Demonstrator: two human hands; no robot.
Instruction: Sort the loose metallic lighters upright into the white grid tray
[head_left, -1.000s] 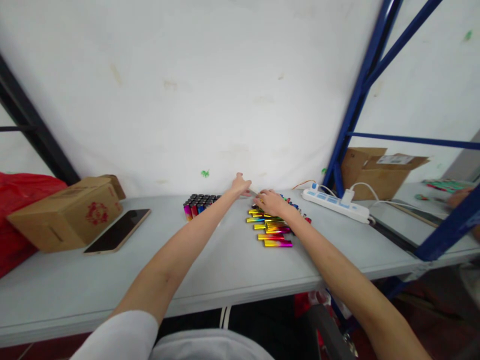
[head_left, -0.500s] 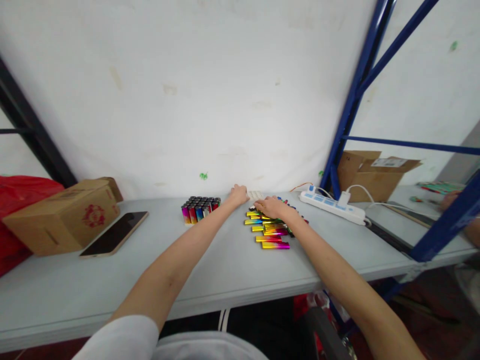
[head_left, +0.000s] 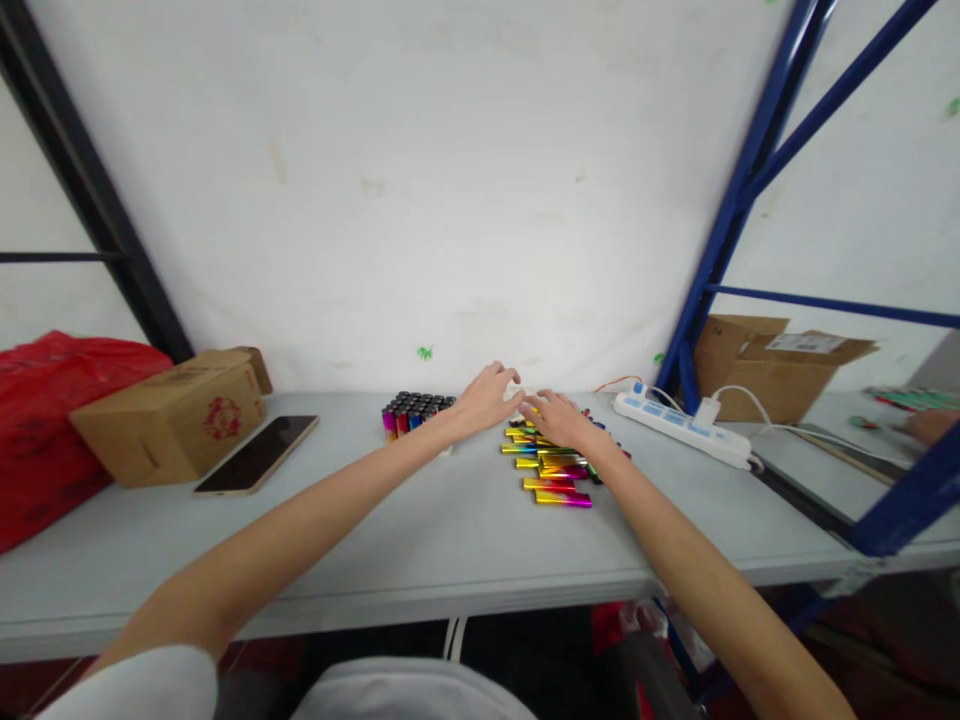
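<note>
My left hand (head_left: 489, 398) is over the back of the table, its fingers apart and reaching toward a small whitish item (head_left: 517, 390) that the hands partly hide. Just right of it, my right hand (head_left: 553, 416) rests with spread fingers on the far end of a pile of shiny multicoloured lighters (head_left: 559, 484). These lie flat, mostly yellow, red and purple. Left of my left hand stands a block of upright lighters (head_left: 409, 412) with dark tops, partly covered by my left forearm.
On the left are a red bag (head_left: 67, 430), a cardboard box (head_left: 176, 415) and a dark-screened tablet (head_left: 259, 456). A white power strip (head_left: 682, 428), an open carton (head_left: 776, 375) and a blue rack post (head_left: 731, 215) stand right. Another person's hand (head_left: 934, 425) shows at the far right.
The view has shifted, moving the table's things slightly right. My left hand has come closer to my right hand, and its fingers have opened out.
</note>
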